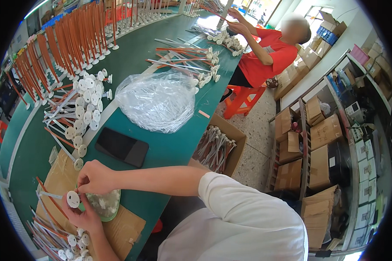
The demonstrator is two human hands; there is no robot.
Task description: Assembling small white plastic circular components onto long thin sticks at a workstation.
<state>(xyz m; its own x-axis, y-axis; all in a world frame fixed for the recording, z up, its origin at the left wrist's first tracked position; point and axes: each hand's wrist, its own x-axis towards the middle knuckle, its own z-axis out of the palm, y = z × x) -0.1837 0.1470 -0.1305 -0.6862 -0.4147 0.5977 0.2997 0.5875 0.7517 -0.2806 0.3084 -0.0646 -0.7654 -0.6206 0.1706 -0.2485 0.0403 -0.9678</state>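
Note:
My left hand [83, 216] is closed around a white round disc [73, 199] with a pale strip and an orange-brown strip attached, the strips pointing away to the left. Just above the disc, my right hand [96, 177] has its fingertips pinched together; whatever they hold is too small to make out. Beneath my hands, a green tray [114, 214] holds small whitish, clear bits. It rests on flattened cardboard [133, 224] on the green table. Close to my left forearm lies a bundle of similar disc-ended strips [59, 237].
Ahead lies a pile of white-disc pieces [89, 98], with a dark phone [122, 147] and a clear bag of thin strips [157, 102] beside it. Orange-brown strips [65, 41] stand upright behind. A carton of strips [237, 150] sits right of the table. A person in red [265, 56] works farther along.

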